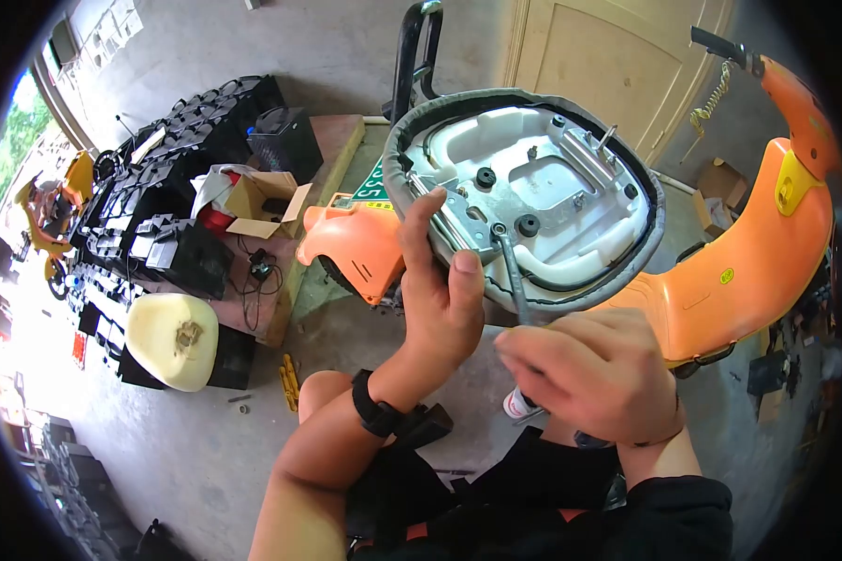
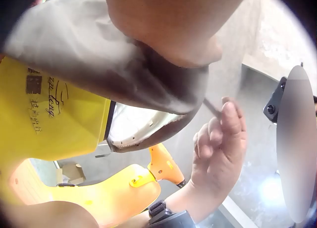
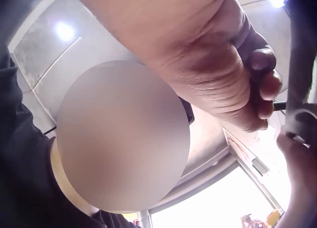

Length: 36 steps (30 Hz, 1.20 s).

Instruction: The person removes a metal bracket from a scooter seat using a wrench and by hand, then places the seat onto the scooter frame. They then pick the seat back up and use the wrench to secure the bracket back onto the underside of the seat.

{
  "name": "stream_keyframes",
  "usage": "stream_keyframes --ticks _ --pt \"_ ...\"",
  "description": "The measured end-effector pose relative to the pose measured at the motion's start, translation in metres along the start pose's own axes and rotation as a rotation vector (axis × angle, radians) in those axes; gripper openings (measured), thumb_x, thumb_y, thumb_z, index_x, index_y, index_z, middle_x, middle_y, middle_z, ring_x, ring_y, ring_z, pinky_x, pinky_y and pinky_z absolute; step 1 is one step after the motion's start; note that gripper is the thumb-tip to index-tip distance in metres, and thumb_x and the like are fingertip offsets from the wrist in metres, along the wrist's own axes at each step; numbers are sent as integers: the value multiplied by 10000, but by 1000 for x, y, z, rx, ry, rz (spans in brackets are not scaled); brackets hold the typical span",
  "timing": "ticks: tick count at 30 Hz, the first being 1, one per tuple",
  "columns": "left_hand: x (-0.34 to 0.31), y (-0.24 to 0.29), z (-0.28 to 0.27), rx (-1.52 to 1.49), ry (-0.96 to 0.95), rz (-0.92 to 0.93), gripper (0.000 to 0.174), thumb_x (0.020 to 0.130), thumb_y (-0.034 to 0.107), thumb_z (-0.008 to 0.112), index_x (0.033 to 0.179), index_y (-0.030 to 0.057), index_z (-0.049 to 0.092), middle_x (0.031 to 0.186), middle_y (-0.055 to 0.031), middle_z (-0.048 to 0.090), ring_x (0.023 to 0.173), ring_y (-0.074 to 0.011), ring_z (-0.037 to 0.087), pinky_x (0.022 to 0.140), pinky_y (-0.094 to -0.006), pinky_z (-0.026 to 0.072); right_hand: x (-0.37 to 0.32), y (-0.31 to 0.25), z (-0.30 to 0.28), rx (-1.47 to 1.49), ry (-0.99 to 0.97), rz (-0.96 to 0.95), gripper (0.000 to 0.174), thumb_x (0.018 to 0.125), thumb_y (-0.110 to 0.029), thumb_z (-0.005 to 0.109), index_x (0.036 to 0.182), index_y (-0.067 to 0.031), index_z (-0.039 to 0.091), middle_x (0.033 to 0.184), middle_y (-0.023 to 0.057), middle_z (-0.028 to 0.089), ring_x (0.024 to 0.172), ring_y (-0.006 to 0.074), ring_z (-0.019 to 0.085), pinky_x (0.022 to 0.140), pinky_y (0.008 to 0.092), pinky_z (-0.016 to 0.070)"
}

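Observation:
A scooter seat [image 1: 557, 187] is tipped up, its white underside facing me, with a metal hinge bracket [image 1: 472, 220] at its near left edge. My left hand [image 1: 440, 313] grips that edge, thumb and one finger in front by the bracket, the other fingers hidden behind the seat. In the left wrist view the dark seat cover [image 2: 99, 54] lies against this hand. My right hand [image 1: 594, 374] holds a metal wrench [image 1: 514, 276], its ring end at a bolt on the bracket. Curled fingers of the right hand [image 3: 213, 69] also show in the right wrist view.
Orange scooter bodywork [image 1: 739, 262] stands at the right. Rows of black batteries [image 1: 168, 164] sit on the left beside an open cardboard box [image 1: 257, 201]. A cream seat foam [image 1: 171, 341] lies in front of them. Yellow-handled pliers [image 1: 289, 381] are on the floor.

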<state>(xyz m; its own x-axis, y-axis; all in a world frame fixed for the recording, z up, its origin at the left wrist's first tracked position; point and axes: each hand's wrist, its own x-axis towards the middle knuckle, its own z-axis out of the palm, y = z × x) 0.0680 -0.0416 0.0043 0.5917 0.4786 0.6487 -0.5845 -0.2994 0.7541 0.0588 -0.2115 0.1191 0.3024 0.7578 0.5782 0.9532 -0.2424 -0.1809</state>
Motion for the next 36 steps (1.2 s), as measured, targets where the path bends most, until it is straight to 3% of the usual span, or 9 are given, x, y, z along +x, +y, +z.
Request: stream_keyframes --ticks 3,12,15,21,22,24,25,27,36 --pt "4 22 0 33 -28 -2 628 996 431 499 1462 49 321 1372 -194 450 1198 -288 522 1010 -406 427 8 3 9 32 39 -88 296 683 9 787 940 -57 656 610 12 568 514 180 591 479 302 453" --pt "-1 7 -2 -46 -32 -37 595 1006 390 510 1478 89 308 1354 -188 476 1119 -252 553 951 -376 460 16 5 19 36 94 -159 301 691 -21 807 958 -57 672 606 -3 545 508 164 564 474 298 429" --pt "-3 3 3 -157 -5 -86 580 1018 406 476 1473 91 302 1199 -172 573 985 -222 596 844 -346 499 18 6 28 54 141 -183 320 687 -35 809 978 -50 677 611 -12 535 506 149 543 472 292 415" --pt "-4 12 3 -184 -18 -160 610 1022 465 424 1487 110 249 1077 -150 617 908 -202 622 790 -347 514 24 4 39 -3 197 -246 328 692 -35 795 1000 -42 681 620 -23 513 509 133 526 473 285 410" --pt "-4 13 3 -184 -18 -159 610 1022 465 424 1487 110 249 1077 -150 617 908 -202 622 790 -347 514 25 3 40 -4 198 -246 328 692 -35 795 1000 -42 681 620 -23 513 509 133 526 473 285 410" --pt "-4 15 3 -179 -5 -147 566 1025 431 409 1483 134 259 1320 -145 448 1140 -231 524 966 -387 457 26 2 42 17 206 -233 317 703 -41 789 1001 -45 682 630 -22 512 526 133 535 481 286 416" --pt "-3 15 2 -179 -6 -148 566 1025 431 409 1483 134 259 1320 -145 448 1140 -231 524 966 -387 457 27 3 41 16 206 -232 317 703 -41 789 1001 -45 682 630 -22 512 526 133 535 481 286 416" --pt "-2 14 1 -204 14 -174 597 1021 445 438 1480 109 258 1107 -165 621 944 -211 633 818 -350 517 28 4 38 32 140 -244 329 690 -37 776 1005 -57 684 631 -18 510 543 144 544 516 303 447" --pt "-4 4 -4 -207 -32 -90 573 992 303 555 1469 108 304 1248 -177 541 1034 -225 581 881 -348 493 20 10 27 -135 117 -262 316 676 -101 703 989 -58 684 681 -13 469 593 140 515 513 276 436"
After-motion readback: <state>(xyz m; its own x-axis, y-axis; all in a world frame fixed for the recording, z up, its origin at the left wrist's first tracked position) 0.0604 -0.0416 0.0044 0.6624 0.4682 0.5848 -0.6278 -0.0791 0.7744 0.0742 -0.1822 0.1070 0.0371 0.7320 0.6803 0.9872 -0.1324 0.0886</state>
